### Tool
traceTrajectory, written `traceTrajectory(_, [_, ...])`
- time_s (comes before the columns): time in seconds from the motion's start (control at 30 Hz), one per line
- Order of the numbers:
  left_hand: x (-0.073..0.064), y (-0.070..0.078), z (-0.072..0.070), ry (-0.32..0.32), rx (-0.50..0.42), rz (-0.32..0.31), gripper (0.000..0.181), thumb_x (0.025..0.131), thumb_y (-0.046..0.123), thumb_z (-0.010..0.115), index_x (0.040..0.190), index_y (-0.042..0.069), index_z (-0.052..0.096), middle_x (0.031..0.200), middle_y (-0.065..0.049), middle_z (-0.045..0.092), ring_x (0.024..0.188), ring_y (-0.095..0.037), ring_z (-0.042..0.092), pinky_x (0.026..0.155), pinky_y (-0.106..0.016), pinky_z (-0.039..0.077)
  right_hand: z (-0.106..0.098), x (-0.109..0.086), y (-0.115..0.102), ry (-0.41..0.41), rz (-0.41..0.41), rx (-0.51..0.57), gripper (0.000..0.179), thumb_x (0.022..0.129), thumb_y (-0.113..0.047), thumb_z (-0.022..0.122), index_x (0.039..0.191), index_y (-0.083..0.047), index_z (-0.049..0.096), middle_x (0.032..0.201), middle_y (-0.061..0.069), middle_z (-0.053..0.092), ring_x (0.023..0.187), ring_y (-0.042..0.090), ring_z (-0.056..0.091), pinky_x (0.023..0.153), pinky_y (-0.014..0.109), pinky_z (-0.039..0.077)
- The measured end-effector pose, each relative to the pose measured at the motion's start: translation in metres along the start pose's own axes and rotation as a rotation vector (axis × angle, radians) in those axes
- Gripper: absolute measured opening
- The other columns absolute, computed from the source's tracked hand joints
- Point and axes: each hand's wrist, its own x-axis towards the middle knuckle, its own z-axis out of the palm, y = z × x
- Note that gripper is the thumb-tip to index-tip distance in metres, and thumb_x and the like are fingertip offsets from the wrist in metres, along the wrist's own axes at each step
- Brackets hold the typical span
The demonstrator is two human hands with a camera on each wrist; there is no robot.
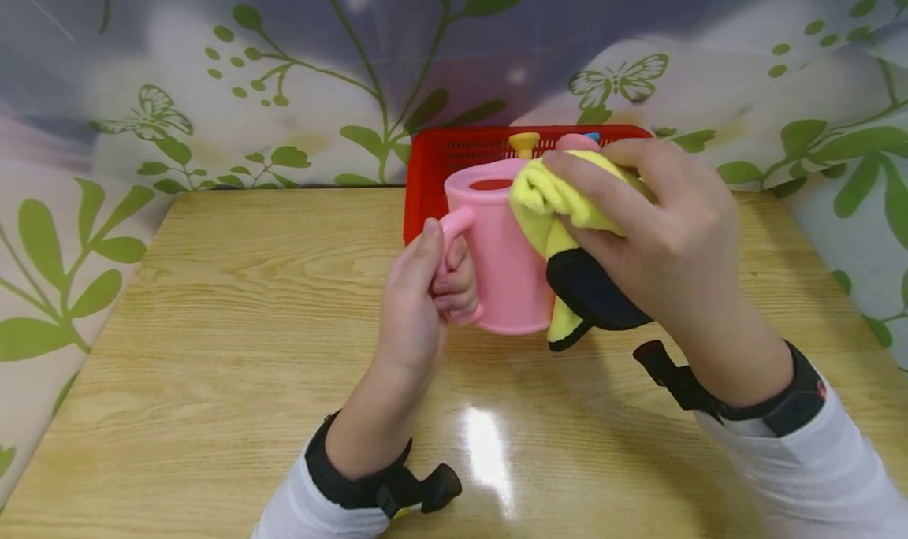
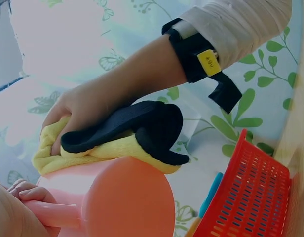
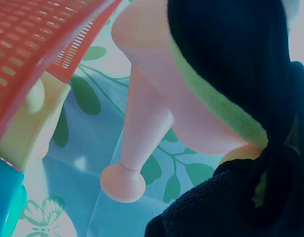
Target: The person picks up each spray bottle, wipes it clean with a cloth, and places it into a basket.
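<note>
A pink toy watering can (image 1: 507, 271) is held up over the table, its open top towards the head camera. My left hand (image 1: 411, 302) grips its handle with curled fingers. My right hand (image 1: 660, 224) holds a bunched yellow and black cloth (image 1: 560, 196) against the side of the can. In the left wrist view the cloth (image 2: 107, 150) lies along the can's wall, near its round base (image 2: 132, 202). The spout (image 3: 144, 123) with its rounded tip shows in the right wrist view, where folds of the cloth (image 3: 231, 54) cover part of the body.
Behind the can stands a red perforated basket (image 1: 426, 192) at the table's back edge. Inside it are a yellow piece (image 1: 524, 143) and other pink and blue items. The wooden table (image 1: 269, 326) meets a leaf-patterned cloth backdrop (image 1: 284, 113).
</note>
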Motion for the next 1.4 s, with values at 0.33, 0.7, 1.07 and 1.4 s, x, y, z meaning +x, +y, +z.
traceTrajectory(0.33, [0.000,0.001,-0.001,0.038,-0.021,-0.004,0.038,0.105,0.027,0.023,0.070,0.014,0.030,0.053,0.006,0.023,0.045,-0.011,0.017,0.044,-0.023,0.014,-0.003,-0.006,-0.003,-0.038,-0.029,0.005,0.024,0.084,-0.016,0.073,0.108,-0.019,0.071,0.087,0.018,0.064,0.069,0.039,0.058,0.060,0.051,0.047])
traceTrajectory(0.7, [0.001,0.004,-0.005,0.060,-0.024,0.011,0.038,0.105,0.029,0.024,0.071,0.014,0.033,0.054,0.006,0.024,0.046,-0.011,0.020,0.045,-0.024,0.016,-0.012,-0.030,-0.007,-0.253,-0.195,0.120,0.023,0.098,-0.024,0.055,0.113,-0.013,0.068,0.089,0.020,0.066,0.069,0.035,0.061,0.053,0.046,0.049])
traceTrajectory(1.07, [0.006,0.005,-0.009,0.097,-0.097,-0.009,0.040,0.106,0.031,0.022,0.070,0.016,0.033,0.055,0.009,0.025,0.045,-0.008,0.018,0.046,-0.024,0.011,-0.017,-0.050,-0.013,-0.318,-0.283,0.118,0.028,0.101,-0.028,0.048,0.119,-0.014,0.064,0.089,0.018,0.065,0.065,0.033,0.057,0.051,0.042,0.050])
traceTrajectory(1.4, [0.007,0.005,-0.010,0.079,-0.125,-0.008,0.040,0.106,0.031,0.020,0.070,0.016,0.032,0.053,0.009,0.025,0.044,-0.009,0.017,0.044,-0.024,0.011,-0.020,-0.054,-0.007,-0.322,-0.313,0.166,0.026,0.100,-0.029,0.050,0.115,-0.018,0.067,0.086,0.015,0.067,0.066,0.031,0.059,0.053,0.040,0.050])
